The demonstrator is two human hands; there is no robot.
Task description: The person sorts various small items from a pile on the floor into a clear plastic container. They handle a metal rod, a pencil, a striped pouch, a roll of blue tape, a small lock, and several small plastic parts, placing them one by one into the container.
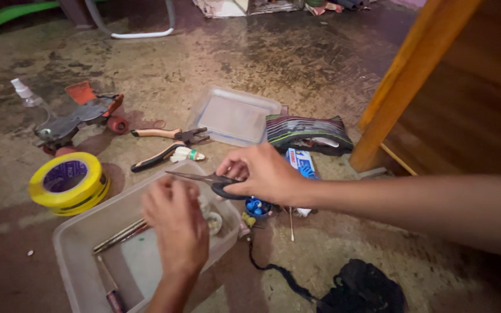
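Right hand grips scissors, blades pointing at left hand, fingers pinched on something unclear over the tub at lower left; a slip could nick those fingers.

A worn, stained concrete floor under dim warm light, with wooden furniture standing at right.

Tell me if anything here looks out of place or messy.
Tools lie scattered on the stained floor: orange-handled pliers, yellow tape roll. The right hand holds black-handled scissors over the clear plastic box.
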